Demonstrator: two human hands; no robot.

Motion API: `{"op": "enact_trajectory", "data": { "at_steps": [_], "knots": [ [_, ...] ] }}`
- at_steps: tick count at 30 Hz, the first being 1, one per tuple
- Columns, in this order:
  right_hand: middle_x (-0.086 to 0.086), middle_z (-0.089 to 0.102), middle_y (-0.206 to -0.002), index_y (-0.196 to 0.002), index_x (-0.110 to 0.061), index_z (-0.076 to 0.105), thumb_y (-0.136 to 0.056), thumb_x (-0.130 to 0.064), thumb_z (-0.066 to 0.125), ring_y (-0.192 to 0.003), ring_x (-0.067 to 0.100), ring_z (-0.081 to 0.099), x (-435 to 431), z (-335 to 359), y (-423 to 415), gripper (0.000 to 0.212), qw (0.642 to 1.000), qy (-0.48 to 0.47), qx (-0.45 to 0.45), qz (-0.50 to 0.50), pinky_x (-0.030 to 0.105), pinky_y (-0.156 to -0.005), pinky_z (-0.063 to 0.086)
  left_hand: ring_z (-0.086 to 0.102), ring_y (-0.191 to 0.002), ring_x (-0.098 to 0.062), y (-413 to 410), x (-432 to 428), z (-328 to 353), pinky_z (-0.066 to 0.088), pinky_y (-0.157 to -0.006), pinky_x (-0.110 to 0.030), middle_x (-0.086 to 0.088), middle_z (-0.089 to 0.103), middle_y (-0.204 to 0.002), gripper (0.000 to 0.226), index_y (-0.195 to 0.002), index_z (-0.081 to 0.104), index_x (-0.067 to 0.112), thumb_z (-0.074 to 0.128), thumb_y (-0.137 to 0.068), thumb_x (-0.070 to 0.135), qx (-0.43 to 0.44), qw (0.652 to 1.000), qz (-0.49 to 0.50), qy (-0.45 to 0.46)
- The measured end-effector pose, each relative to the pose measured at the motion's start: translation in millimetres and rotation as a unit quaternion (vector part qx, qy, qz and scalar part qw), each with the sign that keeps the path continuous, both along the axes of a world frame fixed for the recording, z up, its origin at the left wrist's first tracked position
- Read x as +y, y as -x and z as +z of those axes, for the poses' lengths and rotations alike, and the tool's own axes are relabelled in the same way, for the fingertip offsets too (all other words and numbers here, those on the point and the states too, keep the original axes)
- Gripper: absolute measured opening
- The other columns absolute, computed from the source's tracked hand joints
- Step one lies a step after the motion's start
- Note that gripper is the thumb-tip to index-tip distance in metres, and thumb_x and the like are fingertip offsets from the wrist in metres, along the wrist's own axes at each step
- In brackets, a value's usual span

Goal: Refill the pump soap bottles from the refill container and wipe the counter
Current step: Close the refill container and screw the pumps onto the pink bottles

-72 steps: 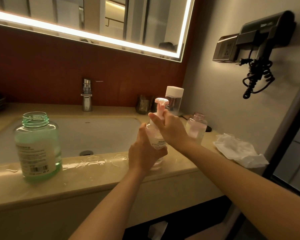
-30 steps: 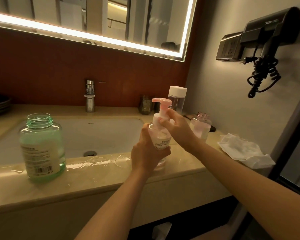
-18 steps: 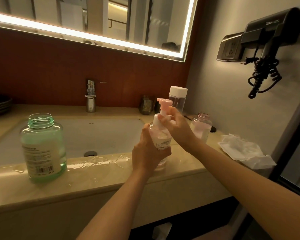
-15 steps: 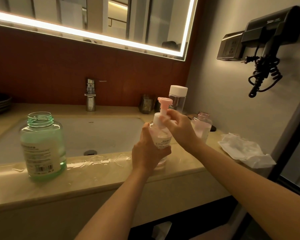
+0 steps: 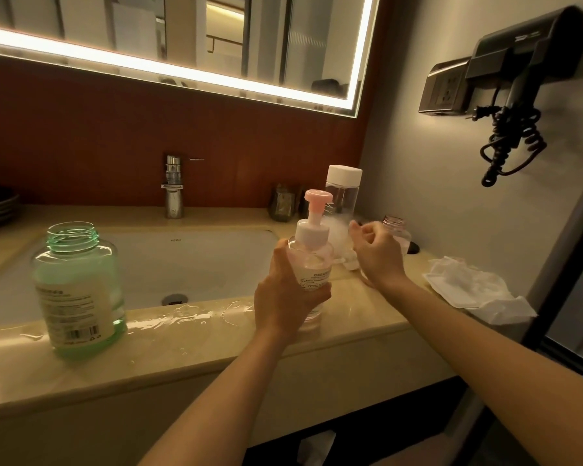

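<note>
Wrapped around the body of the pump bottle (image 5: 312, 264), the left hand (image 5: 285, 292) holds it upright on the counter (image 5: 189, 351) just in front of the sink (image 5: 182, 260); its pink pump head is seated on the neck. The right hand (image 5: 377, 255) hangs just beside it, loosely curled and holding nothing.

By the look of it, this bottle is refilled and capped. A second small bottle (image 5: 396, 232) stands open behind the right hand, so it probably awaits filling, though how much it holds is hard to tell behind the hand. The refill container (image 5: 76, 290) stands uncapped at the left on the front ledge, well apart from both bottles. A puddle (image 5: 189, 316) spreads along the ledge between container and pump bottle, so the wiping is not yet done; a crumpled white cloth (image 5: 475, 295) lies at the far right of the counter.

A tall white-capped clear bottle (image 5: 342, 196) crowds the corner by the open bottle, and the wet ledge could let things slide.
</note>
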State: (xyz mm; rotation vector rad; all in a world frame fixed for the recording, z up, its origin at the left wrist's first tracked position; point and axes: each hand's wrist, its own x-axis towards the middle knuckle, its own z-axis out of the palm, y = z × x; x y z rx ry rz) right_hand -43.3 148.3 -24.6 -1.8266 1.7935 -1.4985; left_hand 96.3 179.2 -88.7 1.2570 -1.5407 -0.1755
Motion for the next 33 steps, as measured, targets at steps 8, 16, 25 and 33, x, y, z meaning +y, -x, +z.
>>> {"op": "enact_trajectory", "data": {
  "at_steps": [8, 16, 25, 33],
  "knots": [
    [0.012, 0.058, -0.118, -0.125, -0.012, 0.048, -0.092, -0.031, 0.052, -0.102, 0.028, 0.057, -35, -27, 32, 0.038, 0.97, -0.125, 0.21, -0.023, 0.041, -0.086, 0.05, 0.059, -0.094, -0.024, 0, -9, -2, 0.05, -0.072, -0.032, -0.003, 0.053, -0.122, 0.094, -0.137, 0.024, 0.018, 0.08, -0.065, 0.04, 0.001, 1.0, 0.009, -0.014],
    [0.013, 0.056, -0.115, -0.121, -0.013, 0.047, -0.096, -0.011, 0.035, -0.102, 0.03, 0.056, -63, -37, 11, 0.028, 0.876, -0.094, 0.474, 0.002, 0.037, -0.077, 0.044, 0.059, -0.098, -0.023, 0, -16, -5, 0.046, -0.072, -0.027, -0.003, 0.053, -0.125, 0.095, -0.138, 0.023, 0.017, 0.08, -0.065, 0.039, 0.005, 1.0, 0.019, -0.011],
    [0.01, 0.06, -0.105, -0.105, -0.006, 0.06, -0.097, -0.012, 0.038, -0.094, 0.027, 0.06, -78, -23, 10, 0.024, 0.842, -0.034, 0.539, -0.023, 0.032, -0.073, 0.045, 0.06, -0.096, -0.024, 0, -18, -7, 0.049, -0.073, -0.03, -0.002, 0.053, -0.124, 0.095, -0.138, 0.024, 0.017, 0.08, -0.064, 0.04, -0.006, 1.0, 0.03, -0.002],
    [0.008, 0.069, -0.089, -0.097, -0.008, 0.066, -0.092, -0.028, 0.054, -0.079, 0.023, 0.065, -70, 27, 14, 0.023, 0.931, 0.092, 0.351, -0.033, 0.033, -0.072, 0.054, 0.06, -0.101, -0.025, 0, -17, -7, 0.052, -0.077, -0.036, -0.005, 0.053, -0.126, 0.095, -0.137, 0.024, 0.016, 0.081, -0.064, 0.037, -0.006, 1.0, 0.019, -0.002]
  ]
}}
